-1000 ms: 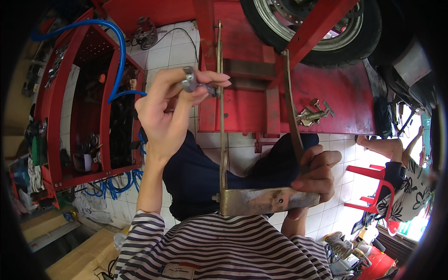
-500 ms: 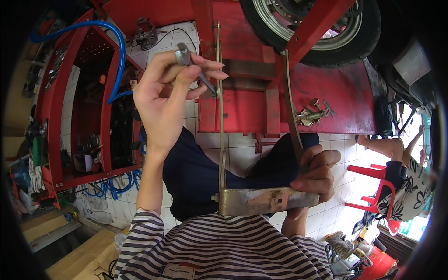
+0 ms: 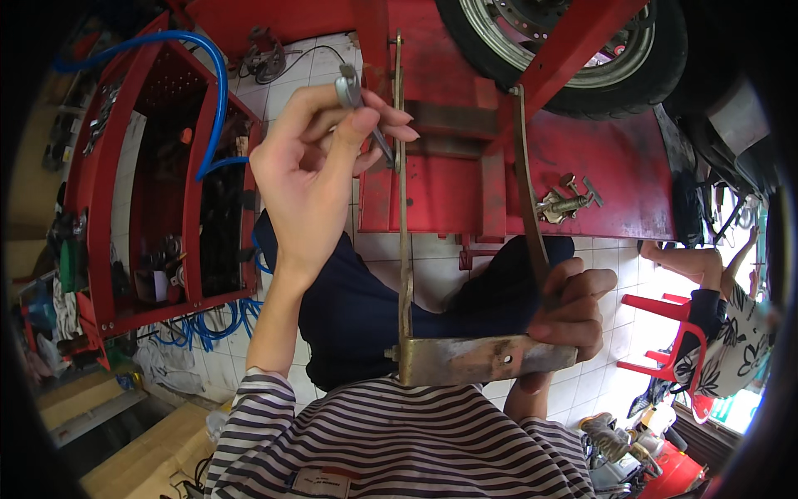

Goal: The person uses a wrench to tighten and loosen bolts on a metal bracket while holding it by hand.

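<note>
While wrench (image 3: 350,91) is pinched in left hand (image 3: 312,170), metal frame (image 3: 465,360) is clamped by right hand (image 3: 575,312) (wrench could be dropped if light fingertip hold is loosened).

Tool cart (image 3: 194,224) set at frame left, hose (image 3: 219,100) draped across its top | bracket (image 3: 453,360) held at centre, right hand (image 3: 575,316) placed at its lower-right corner | T-handled tool (image 3: 568,207) laid on platform (image 3: 619,158), right of bracket | motorcycle wheel (image 3: 586,101) placed upper right of centre | chair (image 3: 687,333) occupied by person (image 3: 725,349), right edge
</note>
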The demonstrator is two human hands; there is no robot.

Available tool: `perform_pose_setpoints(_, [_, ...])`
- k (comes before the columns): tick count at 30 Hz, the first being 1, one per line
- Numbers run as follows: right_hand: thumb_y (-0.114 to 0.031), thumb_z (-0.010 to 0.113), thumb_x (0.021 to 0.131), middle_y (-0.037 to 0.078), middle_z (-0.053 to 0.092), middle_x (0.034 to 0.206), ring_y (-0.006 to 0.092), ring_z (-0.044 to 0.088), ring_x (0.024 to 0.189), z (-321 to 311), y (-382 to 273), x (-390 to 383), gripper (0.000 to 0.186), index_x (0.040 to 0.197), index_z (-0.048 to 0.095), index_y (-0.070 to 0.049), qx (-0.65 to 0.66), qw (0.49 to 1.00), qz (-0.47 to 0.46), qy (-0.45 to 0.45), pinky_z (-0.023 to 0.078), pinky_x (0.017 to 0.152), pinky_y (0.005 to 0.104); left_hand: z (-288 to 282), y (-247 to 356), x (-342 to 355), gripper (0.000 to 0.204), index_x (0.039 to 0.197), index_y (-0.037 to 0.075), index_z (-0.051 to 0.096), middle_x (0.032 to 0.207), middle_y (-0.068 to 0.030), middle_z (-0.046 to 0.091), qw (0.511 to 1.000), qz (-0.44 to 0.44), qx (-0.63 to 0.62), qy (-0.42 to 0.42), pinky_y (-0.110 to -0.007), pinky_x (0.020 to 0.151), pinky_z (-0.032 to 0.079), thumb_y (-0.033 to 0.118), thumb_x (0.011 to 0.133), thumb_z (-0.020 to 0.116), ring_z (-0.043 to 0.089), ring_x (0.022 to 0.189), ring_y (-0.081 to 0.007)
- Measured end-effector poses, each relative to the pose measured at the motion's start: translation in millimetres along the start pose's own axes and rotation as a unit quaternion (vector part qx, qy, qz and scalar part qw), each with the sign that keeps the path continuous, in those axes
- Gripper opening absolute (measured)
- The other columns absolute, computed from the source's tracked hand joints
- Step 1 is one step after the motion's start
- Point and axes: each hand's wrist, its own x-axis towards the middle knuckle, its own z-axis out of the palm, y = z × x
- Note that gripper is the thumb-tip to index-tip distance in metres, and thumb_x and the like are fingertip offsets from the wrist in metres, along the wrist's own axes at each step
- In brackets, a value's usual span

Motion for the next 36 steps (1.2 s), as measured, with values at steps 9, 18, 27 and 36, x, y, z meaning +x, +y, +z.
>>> perform_pose_setpoints(9, [-0.068,0.077,0.061,-0.004,0.048,0.064,0.0198,0.038,0.078,4,-3,2,0.063,0.080,0.071,-0.008,0.035,0.999,0.011,0.040,0.035,0.061,0.0329,-2,-8,33,0.023,0.105,-0.002,0.065,0.087,-0.0107,0.072,0.996,-0.006,0.086,0.003,-0.021,0.051,0.052,0.020,0.097,0.065,0.072,0.075,-0.0168])
perform_pose_setpoints(18, [-0.066,0.078,0.060,-0.003,0.048,0.063,0.0202,0.039,0.077,5,2,0,0.062,0.081,0.072,-0.007,0.036,0.998,0.002,0.049,0.035,0.060,0.0327,-1,-15,39,0.020,0.098,-0.002,0.069,0.067,-0.0039,0.066,0.990,-0.002,0.136,0.036,-0.020,0.039,0.040,0.017,0.091,0.071,0.057,0.047,-0.0063])
perform_pose_setpoints(27, [-0.075,0.070,0.068,-0.004,0.044,0.063,0.0195,0.037,0.077,-3,-2,-1,0.065,0.080,0.065,-0.011,0.001,1.000,0.005,0.003,0.035,0.057,0.0311,-5,-6,41,0.023,0.095,-0.002,0.066,0.069,-0.0067,0.068,0.994,-0.057,0.091,0.011,-0.021,0.038,0.038,0.021,0.095,0.068,0.055,0.045,-0.0059])
perform_pose_setpoints(36, [-0.074,0.072,0.066,-0.002,0.043,0.063,0.0198,0.037,0.077,-3,-1,0,0.067,0.080,0.066,-0.008,0.001,1.000,0.007,0.003,0.035,0.057,0.0314,-5,-12,42,0.022,0.101,-0.002,0.064,0.072,-0.0071,0.070,0.996,-0.041,0.074,-0.009,-0.020,0.040,0.040,0.020,0.097,0.065,0.056,0.048,-0.0058])
